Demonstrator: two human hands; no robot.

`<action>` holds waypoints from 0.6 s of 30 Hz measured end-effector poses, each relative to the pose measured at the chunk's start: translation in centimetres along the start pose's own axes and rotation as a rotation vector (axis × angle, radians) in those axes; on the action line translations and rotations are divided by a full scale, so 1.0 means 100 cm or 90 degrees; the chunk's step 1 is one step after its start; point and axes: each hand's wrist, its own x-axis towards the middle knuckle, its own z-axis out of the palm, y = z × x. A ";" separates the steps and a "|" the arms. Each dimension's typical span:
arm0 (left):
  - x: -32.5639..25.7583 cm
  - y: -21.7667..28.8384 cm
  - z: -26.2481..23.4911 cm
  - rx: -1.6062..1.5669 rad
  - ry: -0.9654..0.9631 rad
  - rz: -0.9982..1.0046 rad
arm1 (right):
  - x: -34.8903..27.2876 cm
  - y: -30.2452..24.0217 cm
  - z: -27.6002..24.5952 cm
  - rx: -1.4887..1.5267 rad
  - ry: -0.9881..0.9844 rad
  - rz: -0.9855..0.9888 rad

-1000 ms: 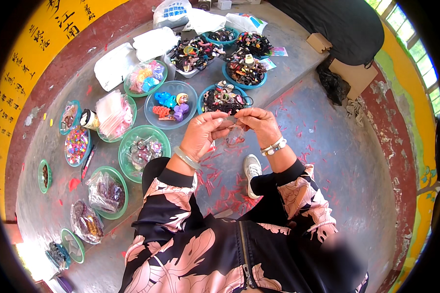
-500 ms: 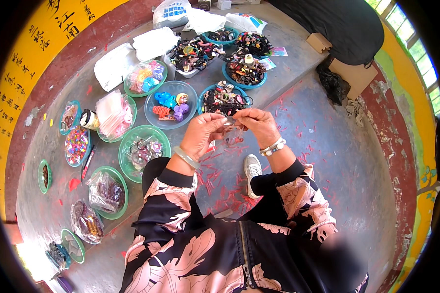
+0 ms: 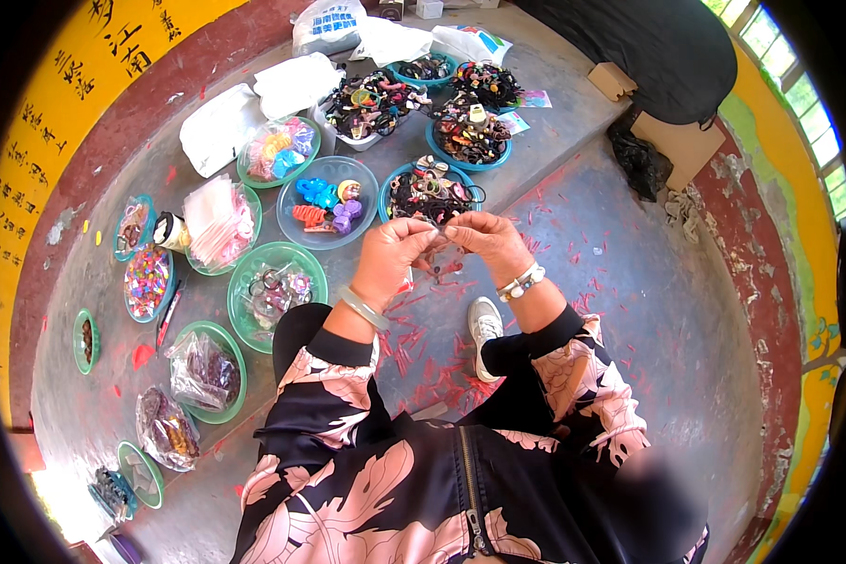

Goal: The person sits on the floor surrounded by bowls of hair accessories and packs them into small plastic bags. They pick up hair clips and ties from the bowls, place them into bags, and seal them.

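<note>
My left hand (image 3: 383, 268) and my right hand (image 3: 496, 246) meet in front of me, fingertips almost touching. Each pinches the upper edge of what looks like a small clear plastic bag (image 3: 445, 261) with something reddish in it; the contents are too small to make out. Just beyond the fingers stands a blue bowl heaped with dark hair ties (image 3: 430, 195). Left of my left hand is a green bowl (image 3: 238, 315) holding hair ties and small clear packets.
A clear bowl of colourful hair clips (image 3: 321, 194), a bowl of pink bags (image 3: 218, 226) and a bowl of bright small pieces (image 3: 148, 280) stand to the left. Farther off are more heaped hair ties (image 3: 367, 103). Red scraps (image 3: 442, 376) litter the floor near my shoe (image 3: 485, 329).
My fingertips have drawn closer together, and my right hand has turned slightly. The clear bag, spread below the fingers before, now looks more bunched between them.
</note>
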 end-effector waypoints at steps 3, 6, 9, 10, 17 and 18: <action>-0.001 0.000 0.000 0.000 -0.006 0.007 | -0.001 0.000 0.001 0.022 0.022 -0.008; -0.001 -0.001 0.000 -0.012 0.001 0.011 | -0.002 -0.003 0.003 0.015 0.046 -0.018; -0.001 0.000 -0.001 -0.019 -0.002 0.008 | -0.003 -0.007 0.002 -0.013 0.058 -0.028; -0.001 0.000 -0.002 -0.019 -0.005 0.006 | -0.004 -0.009 0.002 -0.025 0.060 -0.031; 0.001 -0.001 -0.003 0.019 -0.023 0.011 | -0.004 -0.009 0.000 -0.063 0.063 -0.078; 0.001 -0.001 -0.004 0.035 -0.034 0.023 | -0.005 -0.008 0.000 -0.078 0.062 -0.087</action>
